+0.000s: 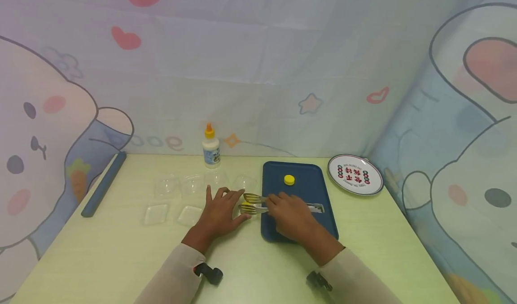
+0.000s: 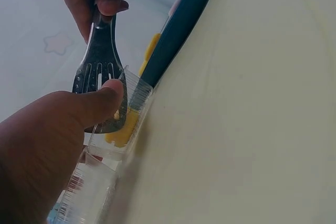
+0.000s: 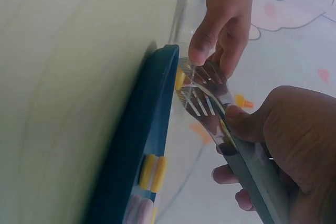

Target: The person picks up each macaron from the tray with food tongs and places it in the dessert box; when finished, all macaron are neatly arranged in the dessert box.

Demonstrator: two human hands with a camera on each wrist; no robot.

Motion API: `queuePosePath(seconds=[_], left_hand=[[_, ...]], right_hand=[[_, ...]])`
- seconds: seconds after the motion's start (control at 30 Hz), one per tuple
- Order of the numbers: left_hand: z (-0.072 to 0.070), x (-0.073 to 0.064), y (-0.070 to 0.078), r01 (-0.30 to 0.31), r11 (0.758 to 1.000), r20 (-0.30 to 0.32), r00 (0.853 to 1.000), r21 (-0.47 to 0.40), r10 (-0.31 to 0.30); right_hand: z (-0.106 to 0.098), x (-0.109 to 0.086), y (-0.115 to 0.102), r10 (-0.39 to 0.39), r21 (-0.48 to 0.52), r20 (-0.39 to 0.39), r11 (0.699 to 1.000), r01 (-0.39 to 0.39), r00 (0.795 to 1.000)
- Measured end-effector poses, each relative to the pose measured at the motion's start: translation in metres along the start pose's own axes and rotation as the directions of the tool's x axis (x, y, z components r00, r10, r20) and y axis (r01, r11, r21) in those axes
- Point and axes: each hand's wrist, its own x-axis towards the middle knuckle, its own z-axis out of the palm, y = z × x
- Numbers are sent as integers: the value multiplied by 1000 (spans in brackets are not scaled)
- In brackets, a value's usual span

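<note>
My right hand (image 1: 291,216) grips metal slotted tongs (image 3: 207,103), whose heads straddle a yellow macaron (image 2: 122,132) inside a clear plastic box (image 2: 139,95). Around that box, my left hand (image 1: 220,214) has its thumb on the near side and fingers on the far side, appearing to hold its walls. Its thumb overlaps one tong head in the left wrist view. Another yellow macaron (image 1: 289,180), with a pale filling in the right wrist view, lies on the dark blue tray (image 1: 296,168). A pale pinkish thing (image 3: 139,211) also shows on the tray, partly cut off.
Several clear plastic boxes (image 1: 193,185) stand left of the tray, with two flat clear pieces (image 1: 155,214) in front. A white bottle with an orange tip (image 1: 211,152) stands behind them. A printed plate (image 1: 355,188) lies right of the tray; a blue-grey bar (image 1: 105,185) lies far left.
</note>
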Motion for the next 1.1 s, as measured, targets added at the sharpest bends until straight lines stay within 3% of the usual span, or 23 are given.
queuePosePath(seconds=[0.17,0.4,0.6,0.87,1.1], left_hand=[[2,-1,-2,-9,1000,-22,1000,-7,9],[-2,-3,-7,6,1000,-53,999,-11,-6],[-13,-17,-24,22,1000,-46,999,-5,-22],[-22,-37,-46,6,1000,-51,999,2,-6],[-22,-44,-55,28,999,-74,997,-35,-31]], right_hand=[[-1,-2,3,28,31,0,999,-28,1000],[8,-14,19,56,84,-158,996,-43,986],[13,-23,35,140,155,-235,982,-105,962],[11,-38,54,257,183,-186,957,-223,948],[13,-55,66,328,169,-108,936,-308,938]])
